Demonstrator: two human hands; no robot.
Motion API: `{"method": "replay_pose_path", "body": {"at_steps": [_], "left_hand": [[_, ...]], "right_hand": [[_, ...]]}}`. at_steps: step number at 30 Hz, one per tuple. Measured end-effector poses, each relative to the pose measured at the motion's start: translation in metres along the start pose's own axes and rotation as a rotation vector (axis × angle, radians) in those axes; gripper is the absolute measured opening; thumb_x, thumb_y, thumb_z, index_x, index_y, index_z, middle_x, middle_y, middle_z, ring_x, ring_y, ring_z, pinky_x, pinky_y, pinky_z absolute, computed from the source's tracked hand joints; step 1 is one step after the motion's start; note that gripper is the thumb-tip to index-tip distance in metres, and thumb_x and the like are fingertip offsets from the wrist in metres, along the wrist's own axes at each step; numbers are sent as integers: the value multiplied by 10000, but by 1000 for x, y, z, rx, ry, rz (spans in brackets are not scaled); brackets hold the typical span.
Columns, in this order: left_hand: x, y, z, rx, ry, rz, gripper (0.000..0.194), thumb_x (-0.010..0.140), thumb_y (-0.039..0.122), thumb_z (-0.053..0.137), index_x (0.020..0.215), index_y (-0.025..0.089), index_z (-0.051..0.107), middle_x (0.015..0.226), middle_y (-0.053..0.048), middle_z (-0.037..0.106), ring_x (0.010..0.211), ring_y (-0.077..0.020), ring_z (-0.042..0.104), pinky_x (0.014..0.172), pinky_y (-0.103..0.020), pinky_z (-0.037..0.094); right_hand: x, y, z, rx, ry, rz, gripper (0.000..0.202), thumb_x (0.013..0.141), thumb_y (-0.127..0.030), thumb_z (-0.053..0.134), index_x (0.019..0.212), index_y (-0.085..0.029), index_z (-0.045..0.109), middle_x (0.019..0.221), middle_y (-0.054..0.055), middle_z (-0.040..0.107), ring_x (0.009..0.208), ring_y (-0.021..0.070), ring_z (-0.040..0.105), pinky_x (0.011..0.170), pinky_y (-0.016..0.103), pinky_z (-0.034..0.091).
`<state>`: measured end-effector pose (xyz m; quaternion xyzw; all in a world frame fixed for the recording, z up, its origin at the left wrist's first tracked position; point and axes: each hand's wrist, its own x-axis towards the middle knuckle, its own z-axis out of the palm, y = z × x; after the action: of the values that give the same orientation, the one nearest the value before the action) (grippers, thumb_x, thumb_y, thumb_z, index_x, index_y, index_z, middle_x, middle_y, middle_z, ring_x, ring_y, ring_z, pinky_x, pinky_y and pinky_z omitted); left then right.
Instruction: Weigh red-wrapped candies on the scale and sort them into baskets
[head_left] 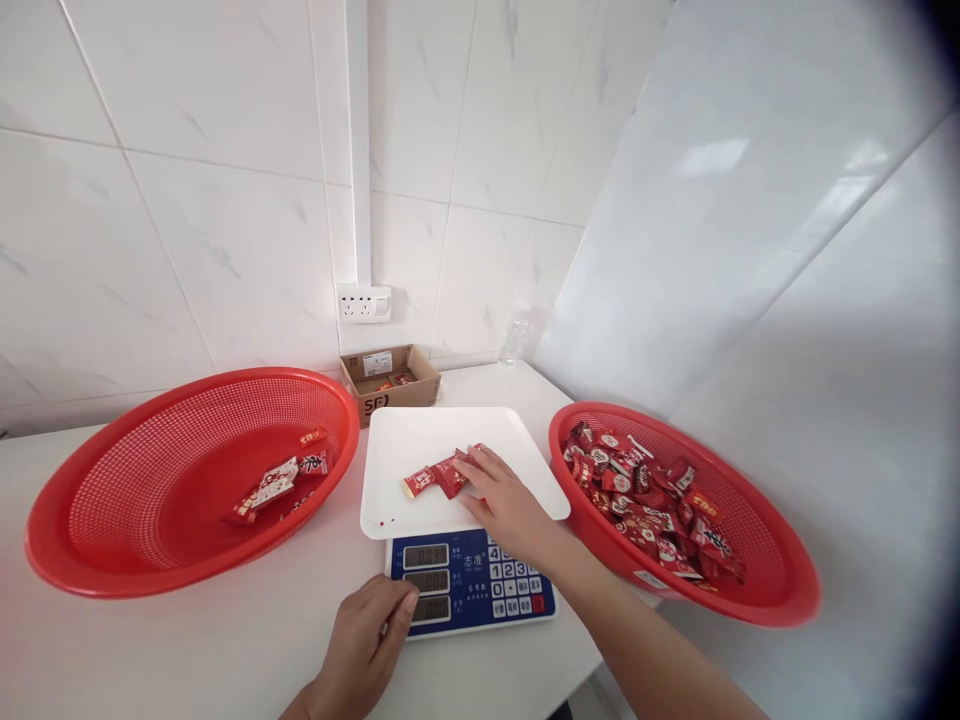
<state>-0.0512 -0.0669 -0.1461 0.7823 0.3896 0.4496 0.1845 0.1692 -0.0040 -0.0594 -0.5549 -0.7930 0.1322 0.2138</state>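
The right hand is touching small red packets on the scale's white tray, with its fingers spread and not squeezing. The left hand is curling shut by the front of the scale. Red baskets are sitting on both sides of the scale, and a brown box is standing behind it.

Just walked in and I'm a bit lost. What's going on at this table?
A person's right hand is on red-wrapped packets on the white tray of a digital scale. The left hand is by the scale's displays, half closed. The red basket on the right holds many packets; the one on the left holds only a few.
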Motion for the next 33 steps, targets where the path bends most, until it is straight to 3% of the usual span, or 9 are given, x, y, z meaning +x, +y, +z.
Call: {"method": "replay_pose_path", "body": {"at_steps": [2,7,13,18,23,29,31,33], "left_hand": [[-1,0,0,4,1,-3,182,916,245,461,796,210,592,616,23,582,539,-97,553,516,-173,433],[-1,0,1,4,9,-5,171,915,235,462,808,214,594,622,28,590,543,-95,555,520,-172,430],[0,0,0,1,25,17,158,913,221,462,823,218,592,634,30,594,545,-93,565,515,-170,431],[0,0,-2,18,62,41,170,916,220,453,811,212,586,603,31,568,511,-95,537,493,-178,419],[0,0,-3,8,61,50,158,911,212,461,821,214,591,601,34,567,507,-93,537,489,-173,418],[0,-2,-4,-5,61,33,137,906,197,466,846,215,589,619,31,576,515,-92,540,493,-174,425],[0,-2,-4,-7,63,32,136,904,195,468,845,216,590,618,31,577,517,-92,542,494,-175,427],[0,-2,-4,-5,67,34,140,902,198,471,836,214,593,603,33,566,506,-94,534,486,-179,422]], "right_hand": [[4,-3,2,-31,-35,9,425,880,-327,480,1277,-187,541,1434,112,421,1371,295,262,1108,508,247],[9,-16,-1,-89,20,3,286,908,-279,435,1040,-168,664,1266,107,581,1303,269,377,1102,464,275],[17,-40,7,-121,-134,-161,406,909,-371,447,1299,-280,514,1465,44,388,1392,320,175,1087,597,173],[20,-39,8,-148,-146,-135,374,919,-386,420,1232,-261,583,1426,53,446,1392,322,173,1085,612,132],[2,-12,-15,-140,-13,13,396,917,-398,411,1238,-247,587,1460,85,390,1391,302,200,1096,569,179],[-52,56,-67,-157,232,213,383,882,-362,431,1201,-249,610,1361,74,517,1286,275,422,1046,496,356],[-72,80,-83,-175,197,383,409,881,-368,398,1220,-245,593,1313,75,563,1207,282,513,978,465,437],[-89,102,-94,-203,35,571,433,855,-371,416,1219,-218,595,1202,91,642,1083,304,603,901,465,489]]}}
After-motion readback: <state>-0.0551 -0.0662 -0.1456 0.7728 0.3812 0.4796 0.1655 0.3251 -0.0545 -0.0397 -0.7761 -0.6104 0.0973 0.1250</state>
